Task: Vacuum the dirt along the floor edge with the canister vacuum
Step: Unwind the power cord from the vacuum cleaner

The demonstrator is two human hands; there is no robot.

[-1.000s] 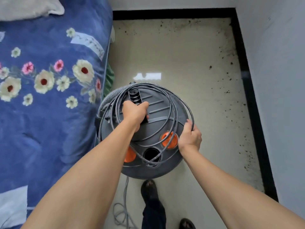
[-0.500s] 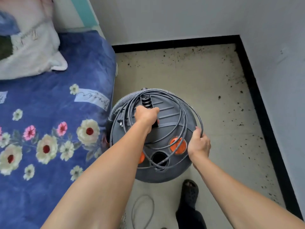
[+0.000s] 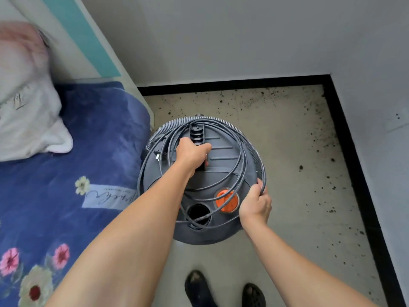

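Change: over the last second the canister vacuum (image 3: pixel 199 237) has been carried forward towards the room's corner, and the far wall now fills more of the view. The loose cable that trailed on the floor behind the vacuum is out of sight.
Meaning for the task: in my judgement this is positioning only; suction has not begun, since cord and hose are not yet unwound.
Left hand (image 3: pixel 192 151): its grip is closed around the carry handle (image 3: pixel 197 134) at the vacuum's top centre.
Right hand (image 3: pixel 255 204): its grip is closed on loops of the power cord (image 3: pixel 221 126) at the vacuum's right rim.
Ribbed hose (image 3: pixel 254 149): wound round the vacuum's upper rim, outside the cord coils.
Vacuum top: an orange cap (image 3: pixel 226 200) and an open black port (image 3: pixel 198 212) lie on the near side, under the cord.
Dirt (image 3: pixel 329 140): dark specks on the floor (image 3: pixel 287 196) beyond and right of the vacuum, thickest against the black skirting (image 3: pixel 348 151).
Bed (image 3: pixel 99 151): just left of the vacuum, with a blue floral cover and a pale pillow (image 3: pixel 26 120).
Shoes (image 3: pixel 197 286): on the floor just behind the vacuum.
In the way: the bed narrows the passage, and the wound cord and hose must come off first.
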